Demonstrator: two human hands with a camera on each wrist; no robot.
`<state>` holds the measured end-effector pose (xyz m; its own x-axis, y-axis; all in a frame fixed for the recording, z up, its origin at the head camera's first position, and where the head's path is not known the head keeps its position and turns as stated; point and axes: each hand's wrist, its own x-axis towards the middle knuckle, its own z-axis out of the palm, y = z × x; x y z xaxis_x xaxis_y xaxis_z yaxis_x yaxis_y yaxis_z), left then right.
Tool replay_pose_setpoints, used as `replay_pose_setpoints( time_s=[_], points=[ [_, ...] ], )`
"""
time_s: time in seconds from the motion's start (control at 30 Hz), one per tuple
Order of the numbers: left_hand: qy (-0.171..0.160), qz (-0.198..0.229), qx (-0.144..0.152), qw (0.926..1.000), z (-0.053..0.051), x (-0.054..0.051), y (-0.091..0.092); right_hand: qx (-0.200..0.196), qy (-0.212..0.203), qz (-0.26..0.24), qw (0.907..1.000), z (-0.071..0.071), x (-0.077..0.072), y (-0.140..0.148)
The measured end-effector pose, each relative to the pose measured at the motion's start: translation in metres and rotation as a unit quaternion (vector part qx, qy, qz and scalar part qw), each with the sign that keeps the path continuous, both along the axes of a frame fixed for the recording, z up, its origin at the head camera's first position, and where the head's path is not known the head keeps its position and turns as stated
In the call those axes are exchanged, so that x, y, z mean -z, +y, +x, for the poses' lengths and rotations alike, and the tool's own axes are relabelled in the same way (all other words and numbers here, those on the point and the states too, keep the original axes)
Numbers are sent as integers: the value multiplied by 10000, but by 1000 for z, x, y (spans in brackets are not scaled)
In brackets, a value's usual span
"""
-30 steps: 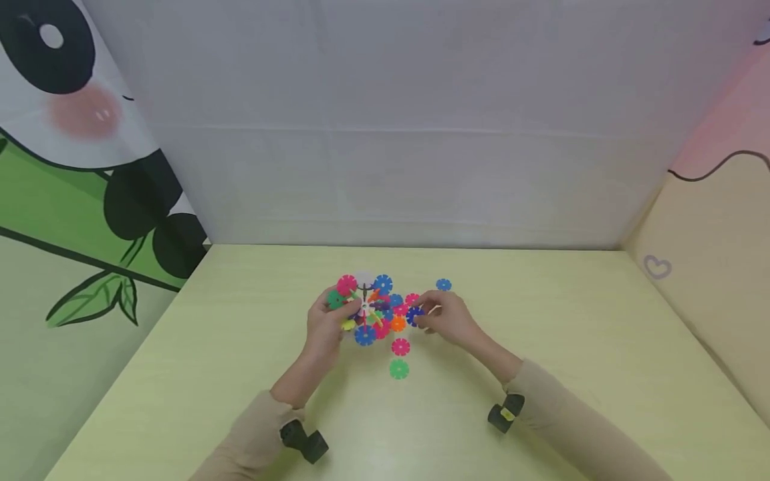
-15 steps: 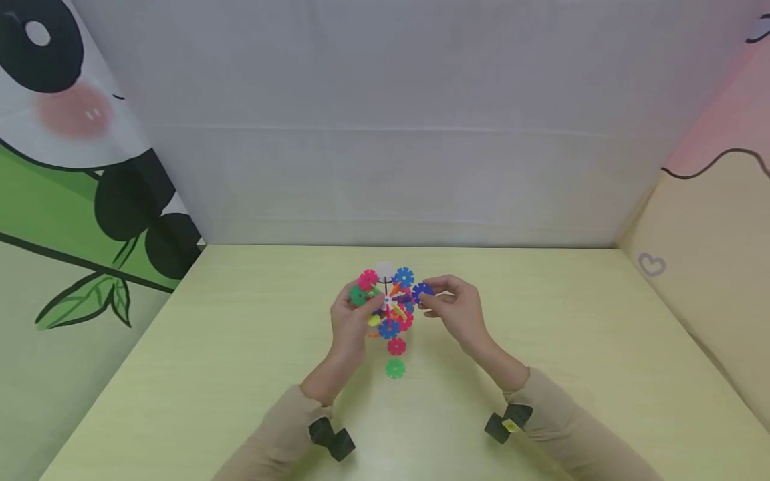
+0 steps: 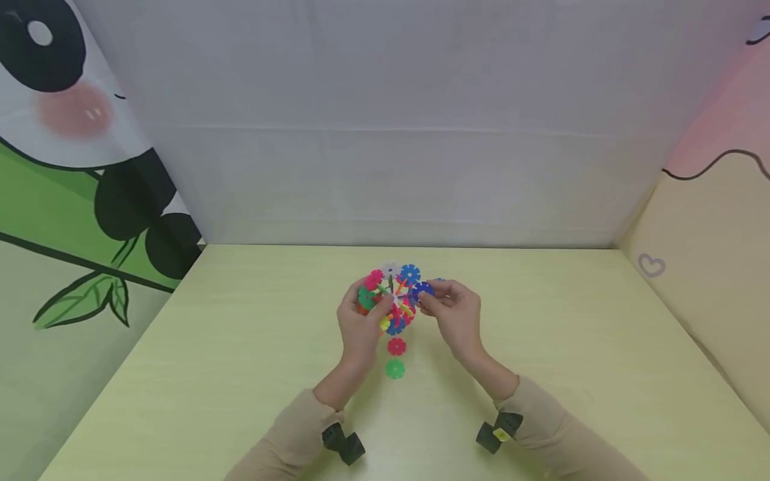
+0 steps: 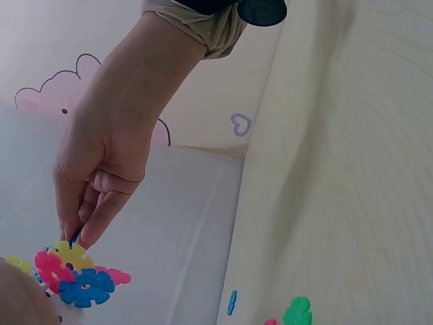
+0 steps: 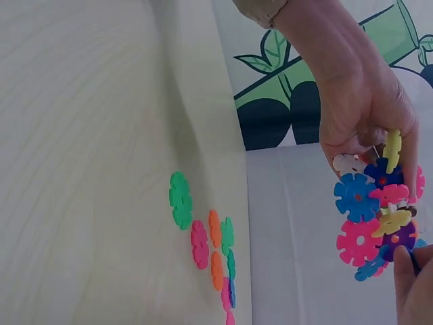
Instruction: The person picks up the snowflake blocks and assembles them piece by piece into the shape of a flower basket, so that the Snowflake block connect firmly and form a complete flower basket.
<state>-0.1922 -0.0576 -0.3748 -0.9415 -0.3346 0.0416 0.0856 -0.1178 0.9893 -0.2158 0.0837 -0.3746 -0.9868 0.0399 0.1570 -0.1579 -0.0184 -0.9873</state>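
My left hand (image 3: 361, 327) grips a cluster of interlocked plastic snowflake discs (image 3: 397, 310), held up above the table, in blue, pink, green, yellow and white. At the cluster's right side my right hand (image 3: 460, 319) pinches a dark blue snowflake disc (image 3: 423, 290) between thumb and fingers. That disc meets or overlaps the cluster's edge; whether it is slotted in cannot be told. In the right wrist view, the cluster's pink disc (image 5: 359, 242) and blue disc (image 5: 356, 196) face the camera. The left wrist view has the right hand (image 4: 105, 159) fingertips down at the cluster (image 4: 86, 288).
On the pale wooden table (image 3: 240, 374) lie a loose pink disc (image 3: 396, 346) and a green disc (image 3: 395, 369) in front of the cluster. Several more loose discs, including an orange disc (image 5: 216, 271), lie beyond them. A white wall (image 3: 385, 180) stands behind the table.
The left hand has moved right with the cluster, covering loose discs from the head view. The right hand has raised the dark blue disc up to the cluster's right side.
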Motion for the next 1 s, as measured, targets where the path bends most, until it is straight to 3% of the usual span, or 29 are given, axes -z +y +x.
replay_pose_setpoints(
  time_s=[0.27,0.6,0.77,1.0],
  points=[
    [181,-71,-88,9998,2,4,3,158,-149,-503,9985,2,1,-4],
    [250,-465,-189,9984,5,9,5,217,-581,-503,9968,4,6,-7],
    [502,-654,176,9964,4,5,0,50,-490,-470,9977,3,-1,-3],
    [278,-772,955,9920,2,4,-21,-275,-419,-30,9987,-6,-7,11]
  ],
)
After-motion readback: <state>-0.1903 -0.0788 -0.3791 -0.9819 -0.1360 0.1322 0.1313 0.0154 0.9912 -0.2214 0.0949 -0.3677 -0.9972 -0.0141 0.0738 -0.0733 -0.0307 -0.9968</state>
